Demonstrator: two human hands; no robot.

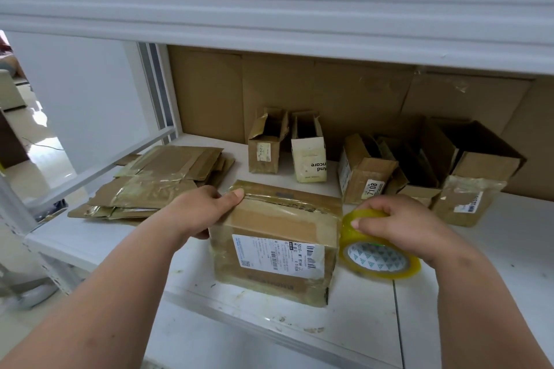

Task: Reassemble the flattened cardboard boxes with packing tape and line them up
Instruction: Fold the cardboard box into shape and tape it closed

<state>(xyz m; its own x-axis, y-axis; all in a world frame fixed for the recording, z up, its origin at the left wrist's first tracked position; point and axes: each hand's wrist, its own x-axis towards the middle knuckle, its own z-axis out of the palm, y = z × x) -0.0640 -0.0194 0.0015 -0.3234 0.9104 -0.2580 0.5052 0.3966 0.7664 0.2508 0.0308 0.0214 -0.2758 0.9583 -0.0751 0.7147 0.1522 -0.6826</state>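
Box (275, 237), taped and labelled, on the white shelf (359, 302), at the front middle. Left hand (201, 210) gripping its left top edge, thumb laid along the taped seam. Right hand (398, 222) curled round the yellowish tape roll (379, 252), just right of the box and standing tilted on the shelf. Stack of flattened boxes (156, 183) lying to the left, near the left hand. Row of open assembled boxes (374, 165) behind, along the cardboard backing (329, 93).
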